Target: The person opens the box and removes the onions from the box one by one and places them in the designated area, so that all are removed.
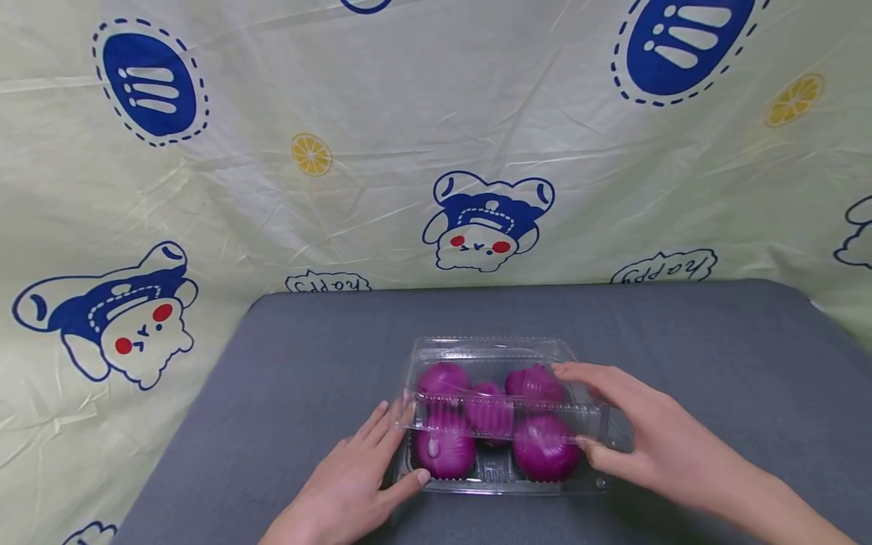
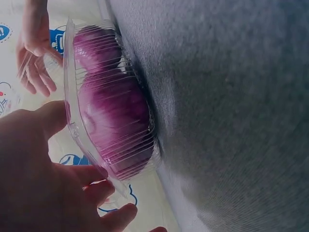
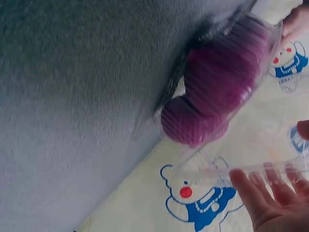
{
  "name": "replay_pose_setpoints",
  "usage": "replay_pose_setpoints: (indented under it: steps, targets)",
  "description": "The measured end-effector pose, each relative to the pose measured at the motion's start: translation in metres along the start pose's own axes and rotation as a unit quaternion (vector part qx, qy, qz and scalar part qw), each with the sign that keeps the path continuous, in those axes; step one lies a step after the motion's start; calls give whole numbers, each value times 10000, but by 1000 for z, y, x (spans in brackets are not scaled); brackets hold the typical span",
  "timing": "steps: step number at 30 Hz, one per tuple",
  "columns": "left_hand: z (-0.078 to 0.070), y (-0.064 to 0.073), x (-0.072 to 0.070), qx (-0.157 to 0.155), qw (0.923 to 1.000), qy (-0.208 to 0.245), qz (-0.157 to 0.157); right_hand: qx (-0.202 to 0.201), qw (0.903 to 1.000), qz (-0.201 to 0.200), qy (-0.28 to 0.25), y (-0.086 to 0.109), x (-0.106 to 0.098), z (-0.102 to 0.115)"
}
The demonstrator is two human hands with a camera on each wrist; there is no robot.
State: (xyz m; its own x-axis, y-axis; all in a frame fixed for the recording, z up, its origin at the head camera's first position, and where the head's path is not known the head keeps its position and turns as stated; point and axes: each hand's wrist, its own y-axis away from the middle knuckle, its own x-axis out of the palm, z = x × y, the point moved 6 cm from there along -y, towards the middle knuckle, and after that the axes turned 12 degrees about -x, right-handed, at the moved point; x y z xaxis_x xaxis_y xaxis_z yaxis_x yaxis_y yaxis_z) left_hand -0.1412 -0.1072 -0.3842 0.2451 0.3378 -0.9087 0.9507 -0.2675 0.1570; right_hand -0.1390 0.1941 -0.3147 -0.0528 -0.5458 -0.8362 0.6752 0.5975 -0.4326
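A clear plastic clamshell box sits on the table, holding several red onions in rows. Its hinged lid is partly raised, the front edge tilted up above the onions. My right hand grips the lid at its right side, thumb toward the front and fingers toward the back. In the right wrist view, the fingers show through the clear plastic. My left hand touches the left side of the box, fingers extended along it and thumb by the front corner. The left wrist view shows the thumb against the rim.
A grey cloth covers the table. Behind it hangs a pale curtain printed with cartoon bears, orange slices and blue ovals. The table's back edge runs close behind the box.
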Motion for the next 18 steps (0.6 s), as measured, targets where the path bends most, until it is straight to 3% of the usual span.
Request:
replay_pose_setpoints:
  steps: [9, 18]
  targets:
    - [-3, 0, 0, 99, 9999, 20, -48, 568, 9905, -114, -1250, -6, -16, -16]
    - [-3, -1, 0, 143, 9998, 119, 42, 570, 9830, -694, -1601, -24, -35, -25]
